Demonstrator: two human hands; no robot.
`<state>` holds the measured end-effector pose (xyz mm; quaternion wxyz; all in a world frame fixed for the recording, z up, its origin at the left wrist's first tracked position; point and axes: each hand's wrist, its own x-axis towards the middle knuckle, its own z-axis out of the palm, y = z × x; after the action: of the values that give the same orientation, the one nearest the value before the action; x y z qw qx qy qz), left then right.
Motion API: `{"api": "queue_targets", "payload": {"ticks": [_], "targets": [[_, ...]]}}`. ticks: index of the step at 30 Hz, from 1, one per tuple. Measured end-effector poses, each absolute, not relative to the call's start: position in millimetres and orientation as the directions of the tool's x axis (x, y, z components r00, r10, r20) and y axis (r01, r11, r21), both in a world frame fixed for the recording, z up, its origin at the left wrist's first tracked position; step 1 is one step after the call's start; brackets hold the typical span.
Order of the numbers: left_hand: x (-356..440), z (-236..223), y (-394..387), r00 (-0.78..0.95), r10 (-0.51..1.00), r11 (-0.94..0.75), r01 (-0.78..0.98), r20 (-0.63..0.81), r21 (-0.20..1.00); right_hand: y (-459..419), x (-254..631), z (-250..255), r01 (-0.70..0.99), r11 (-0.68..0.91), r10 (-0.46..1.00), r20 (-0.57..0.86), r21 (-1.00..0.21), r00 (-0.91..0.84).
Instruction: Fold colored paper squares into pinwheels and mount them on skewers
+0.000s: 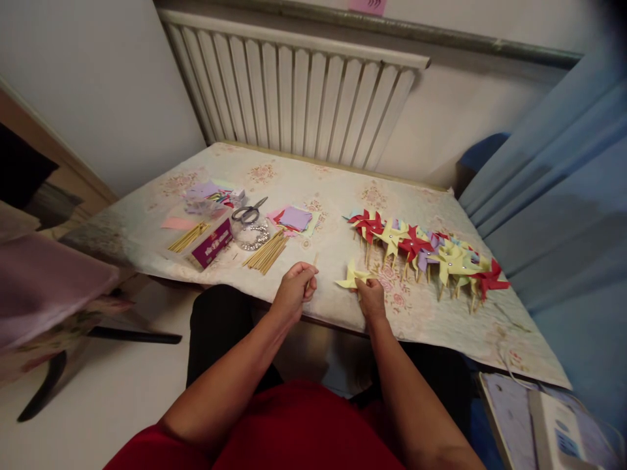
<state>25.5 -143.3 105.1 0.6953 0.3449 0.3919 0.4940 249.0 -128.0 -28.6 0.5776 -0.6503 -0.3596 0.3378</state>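
Yellow paper pinwheel (pixel 349 278) is pinched at its lower right side by the right hand (pixel 371 297), thumb and fingers closed on it, blades sticking out left and up. Left hand (pixel 294 288), level with it and a short gap away, is curled closed; a thin stick (pixel 316 259) seems to poke up from its fingertips, mostly hidden by the fist. Just beyond and left of the left fingers: loose bundle of wooden sticks (pixel 267 253) fanned on the floral tablecloth (pixel 337 189). Past the bundle, stack of coloured paper squares (pixel 296 219), purple on top. Left of that stack, farther from the fingers, clear round container (pixel 254 237) with small silvery bits, dark-handled scissors (pixel 258 205) lying across it. Farther left still, purple-fronted box (pixel 212 245) with more sticks in it, pink paper (pixel 177 223) behind, and a heap of coloured paper pieces (pixel 202 190) beyond. On the other side, right of and beyond the right fingers, finished-looking pinwheels (pixel 414 241) crowd in a long row, red, yellow and purple, stems down. Well past both hands, white radiator (pixel 294 91) on the wall; far right of the fingers, blue curtain (pixel 563 215).
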Motion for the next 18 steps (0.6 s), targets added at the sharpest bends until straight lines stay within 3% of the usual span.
{"api": "queue_targets", "payload": {"ticks": [18], "targets": [[25.3, 105.5, -144.7, 0.203, 0.95, 0.305, -0.42, -0.239, 0.855, -127.8, 250.5, -30.9, 0.087, -0.092, 0.858, -0.034, -0.992, 0.513]]}}
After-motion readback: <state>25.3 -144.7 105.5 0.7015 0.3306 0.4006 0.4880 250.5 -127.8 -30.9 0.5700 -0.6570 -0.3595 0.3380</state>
